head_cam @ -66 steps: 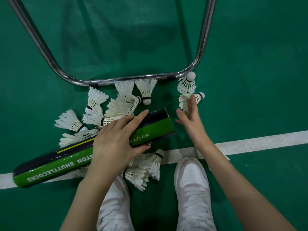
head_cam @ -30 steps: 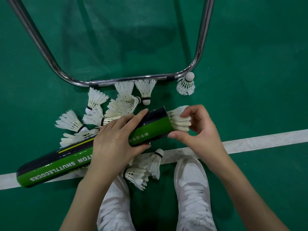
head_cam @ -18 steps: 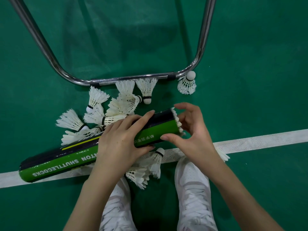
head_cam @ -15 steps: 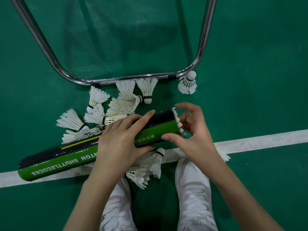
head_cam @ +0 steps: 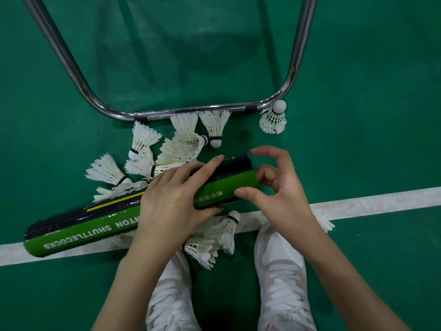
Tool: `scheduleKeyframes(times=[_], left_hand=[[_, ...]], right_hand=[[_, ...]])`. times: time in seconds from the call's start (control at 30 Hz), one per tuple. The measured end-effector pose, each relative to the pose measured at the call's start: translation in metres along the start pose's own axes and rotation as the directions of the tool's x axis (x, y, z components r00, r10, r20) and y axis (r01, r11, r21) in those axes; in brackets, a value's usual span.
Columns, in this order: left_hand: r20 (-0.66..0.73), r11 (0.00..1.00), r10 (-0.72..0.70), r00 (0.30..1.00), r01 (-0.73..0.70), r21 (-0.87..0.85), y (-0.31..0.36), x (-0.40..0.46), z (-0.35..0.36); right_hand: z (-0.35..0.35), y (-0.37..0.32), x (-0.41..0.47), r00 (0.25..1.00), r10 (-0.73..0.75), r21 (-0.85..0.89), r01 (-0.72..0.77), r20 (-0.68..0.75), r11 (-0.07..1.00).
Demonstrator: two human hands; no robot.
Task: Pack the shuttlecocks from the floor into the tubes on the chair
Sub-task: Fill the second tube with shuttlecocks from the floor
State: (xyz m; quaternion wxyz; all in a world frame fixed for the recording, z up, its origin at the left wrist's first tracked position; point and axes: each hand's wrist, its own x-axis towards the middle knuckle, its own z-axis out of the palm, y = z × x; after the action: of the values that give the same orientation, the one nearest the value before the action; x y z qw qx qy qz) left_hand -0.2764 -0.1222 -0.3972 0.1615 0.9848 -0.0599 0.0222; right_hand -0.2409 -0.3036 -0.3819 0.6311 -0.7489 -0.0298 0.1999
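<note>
My two white lace-up trainers (head_cam: 279, 280) stand at the bottom of the view on the green court floor (head_cam: 370, 139), toes up against the white painted line (head_cam: 372, 204). Between the toes lie two white feather shuttlecocks (head_cam: 214, 240) in a small heap, one with its cork tip resting on the line. A few more feathers poke out past my right wrist, on the line.

Just above them my left hand (head_cam: 171, 206) is wrapped over the middle of the long green and black cardboard shuttlecock tube (head_cam: 78, 225), fingers curled across the top and thumb underneath, holding it slanted with its closed end low at the left and its open mouth up at the right. My right hand (head_cam: 279, 192) sits at that mouth: the thumb lies against the green side of the rim, the index finger arches over the top edge, and the other fingers curl in front of the opening. It grips nothing that I can see. Half a second ago a fringe of white feathers still stuck out of the mouth under those fingers; now none shows, so the shuttlecock has gone fully inside.

Beyond the tube a loose cluster of white shuttlecocks (head_cam: 174, 149) is scattered on the floor, as before. Farther off, a single shuttlecock (head_cam: 274, 118) stands cork-up beside the corner of the bent chrome chair frame (head_cam: 191, 111).
</note>
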Motion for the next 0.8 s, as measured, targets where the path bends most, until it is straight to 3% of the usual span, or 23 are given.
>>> scheduleKeyframes(times=[0.53,0.8], left_hand=[[-0.033,0.999,-0.017,0.999,0.019,0.035,-0.017,-0.009,-0.008],[-0.023,0.996,-0.079,0.997,0.08,0.047,-0.038,-0.019,-0.013]], right_hand=[[0.018,-0.003,0.008,0.978,0.052,0.114,-0.076,0.201,0.991],[0.033,0.0,0.02,0.973,0.016,-0.008,-0.015,0.232,1.0]])
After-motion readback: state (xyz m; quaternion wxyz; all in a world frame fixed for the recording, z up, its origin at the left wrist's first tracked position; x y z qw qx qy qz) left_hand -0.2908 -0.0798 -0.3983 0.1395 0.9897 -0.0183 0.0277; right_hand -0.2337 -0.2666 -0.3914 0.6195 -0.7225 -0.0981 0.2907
